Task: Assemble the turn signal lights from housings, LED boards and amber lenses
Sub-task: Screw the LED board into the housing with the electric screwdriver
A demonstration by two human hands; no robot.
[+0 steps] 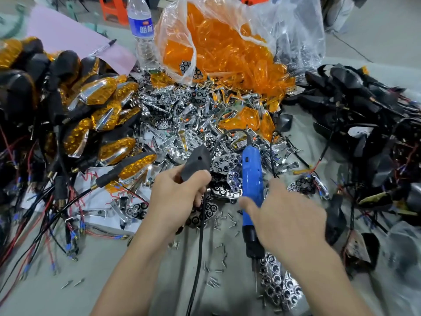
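Many lenses (218,49): orange, see-through, shiny, heaped in a crinkly clear bag (296,30) at the back.
Left hand (173,195): wraps round the black housing (197,161) in the middle; pointy end aims up and away.
Housing look: dull, smooth, one small hole, black wire (200,236) hanging down.
Right hand (289,215): apart from the left, thumb on the blue screwdriver (250,190); grip unclear.

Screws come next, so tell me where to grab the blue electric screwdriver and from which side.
Wrap the blue screwdriver at mid-barrel, coming from the right, where the right hand is open beside it. Its cord leaves the far end and the black chuck points toward you, so the straight middle is free.
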